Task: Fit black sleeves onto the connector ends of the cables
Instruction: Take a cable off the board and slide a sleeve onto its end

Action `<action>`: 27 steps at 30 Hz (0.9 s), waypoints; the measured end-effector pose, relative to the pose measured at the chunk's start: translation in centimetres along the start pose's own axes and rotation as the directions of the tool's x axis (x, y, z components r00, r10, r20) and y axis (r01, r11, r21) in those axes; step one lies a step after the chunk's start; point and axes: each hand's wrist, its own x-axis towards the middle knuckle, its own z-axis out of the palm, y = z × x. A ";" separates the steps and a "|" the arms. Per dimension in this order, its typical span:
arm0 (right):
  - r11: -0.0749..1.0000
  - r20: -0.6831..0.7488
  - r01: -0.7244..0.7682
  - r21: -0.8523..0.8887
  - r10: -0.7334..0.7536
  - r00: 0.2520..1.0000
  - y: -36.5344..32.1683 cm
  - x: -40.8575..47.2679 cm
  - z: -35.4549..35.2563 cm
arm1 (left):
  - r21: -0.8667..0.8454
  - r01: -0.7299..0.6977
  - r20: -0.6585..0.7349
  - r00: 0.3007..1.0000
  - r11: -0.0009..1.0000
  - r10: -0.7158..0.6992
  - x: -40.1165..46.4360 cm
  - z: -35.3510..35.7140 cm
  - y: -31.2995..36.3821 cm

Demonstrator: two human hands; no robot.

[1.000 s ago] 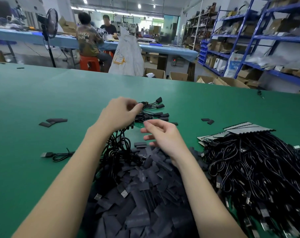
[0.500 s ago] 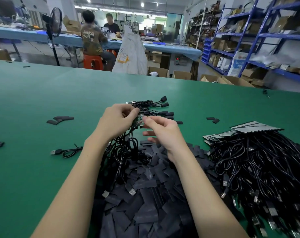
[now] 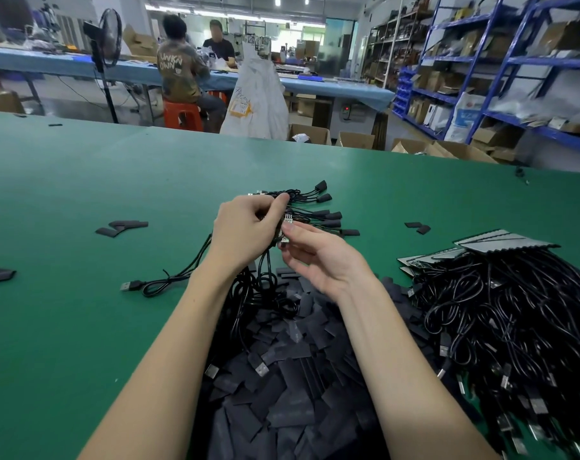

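Left grip (image 3: 245, 227) clamps the cable bundle (image 3: 302, 210), right grip (image 3: 318, 257) pinches a connector end (image 3: 287, 224); no readable markings.

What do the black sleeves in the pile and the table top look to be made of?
Black sleeves: thin matte flexible plastic, possibly heat-shrink tubing; they lie flat, creased, with a dull sheen. Table top: green matte mat, probably rubber or vinyl; even colour with soft, diffuse reflections.

I see a matt green desk (image 3: 83, 327), matt black sleeves (image 3: 292, 403), glossy black cables (image 3: 514, 327) with shiny metal plugs.
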 end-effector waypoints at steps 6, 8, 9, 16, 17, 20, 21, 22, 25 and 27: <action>1.000 0.043 -0.005 -0.026 0.006 0.999 -0.3 0.0 -0.4 | -0.179 0.041 0.064 0.998 0.983 -0.030 0.1 0.2 -0.4; 0.996 -0.012 0.013 -0.085 -0.015 1.000 -0.5 -0.3 -1.0 | -0.059 0.074 0.072 0.995 0.995 -0.070 0.0 0.4 -0.9; 0.994 -0.041 0.022 -0.107 -0.027 0.999 -0.7 -0.5 -1.5 | 0.009 0.094 0.067 0.993 0.995 -0.095 -0.1 0.5 -1.3; 0.994 0.041 0.105 -0.023 -0.104 0.994 -3.6 -2.7 -3.4 | 0.219 0.218 0.009 0.974 0.951 -0.225 -0.2 0.0 -3.0; 0.992 0.068 0.122 -0.028 -0.120 0.990 -4.1 -3.0 -3.4 | 0.236 0.212 0.008 0.975 0.948 -0.220 -0.2 -0.1 -2.9; 0.984 0.043 0.165 -0.069 -0.163 0.986 -4.8 -3.5 -3.2 | 0.261 0.177 0.009 0.983 0.949 -0.185 -0.2 -0.3 -2.3; 0.982 0.016 0.176 -0.072 -0.175 0.984 -4.8 -3.5 -3.2 | 0.238 0.158 0.004 0.986 0.958 -0.164 -0.1 -0.4 -1.9; 0.981 -0.012 0.181 -0.065 -0.182 0.983 -4.8 -3.5 -3.3 | 0.191 0.135 0.002 0.990 0.972 -0.138 0.1 -0.5 -1.4; 0.981 -0.077 0.192 -0.010 -0.192 0.978 -4.7 -3.5 -3.5 | 0.053 0.011 0.027 1.000 0.999 -0.013 0.3 -0.6 0.7; 0.980 -0.109 0.198 0.033 -0.194 0.975 -4.7 -3.4 -3.6 | -0.055 -0.070 0.088 0.993 0.996 0.075 0.3 -0.3 2.1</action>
